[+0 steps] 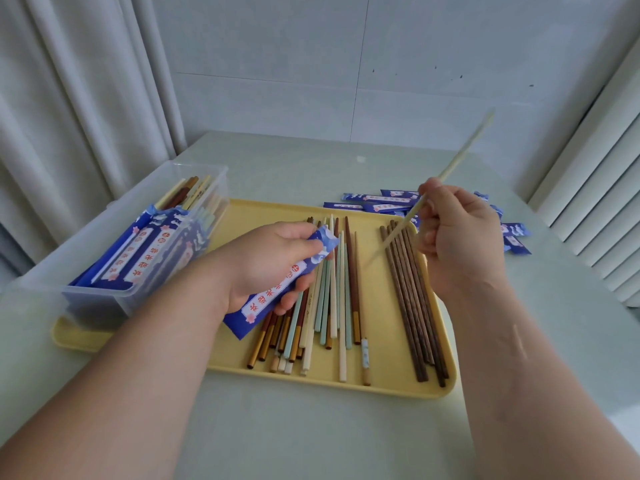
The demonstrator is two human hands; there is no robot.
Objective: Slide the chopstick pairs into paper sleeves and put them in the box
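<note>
On the left end of the yellow tray (391, 388) stands a clear plastic box (104, 301), and inside it lie sleeved chopstick pairs (156, 244), their blue wrappers towards the near side and their bare ends pointing away. Just right of the box, over the tray's left half, the left hand (263, 265) grips a blue paper sleeve (277, 289). Its fingers are curled round the sleeve's upper part, and the open mouth pokes out beyond the knuckles. The sleeve slants down towards the tray's near edge, above a loose heap of mixed chopsticks (334, 306) in cream, mint, brown and gold that lies on the tray's middle. Further right on the tray, near its right rim, a bundle of dark wooden chopsticks (412, 306) lies roughly parallel. Above that bundle the right hand (460, 237) is raised, fingers bent and pinching a pale chopstick (464, 149) that tilts up and away to the right, its lower tip aimed at the sleeve's mouth but apart from it. Motion blur makes it hard to say whether one stick or a pair is held. Beyond the tray's far right corner, empty blue sleeves (381, 200) lie scattered on the table.
</note>
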